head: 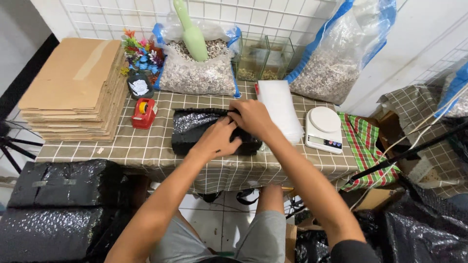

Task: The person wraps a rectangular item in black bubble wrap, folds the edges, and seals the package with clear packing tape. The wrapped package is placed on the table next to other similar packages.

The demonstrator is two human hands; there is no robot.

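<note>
A parcel wrapped in shiny black plastic (192, 129) lies in the middle of the checked tablecloth (146, 148). My left hand (218, 138) presses flat on the parcel's right part, fingers spread over the wrap. Just behind it, my right hand (251, 117) pinches the plastic at the parcel's top right edge. Both hands touch the parcel and overlap near its right end, hiding that end.
A red tape dispenser (144, 113) and a stack of flat cardboard (75, 87) are at left. Behind stand bags of gravel (197, 73) with a green scoop (191, 31), glass tanks (265, 58) and plastic plants. White foam sheets (280, 104) and a white scale (324, 129) sit at right. Black-wrapped parcels (58, 209) lie low left.
</note>
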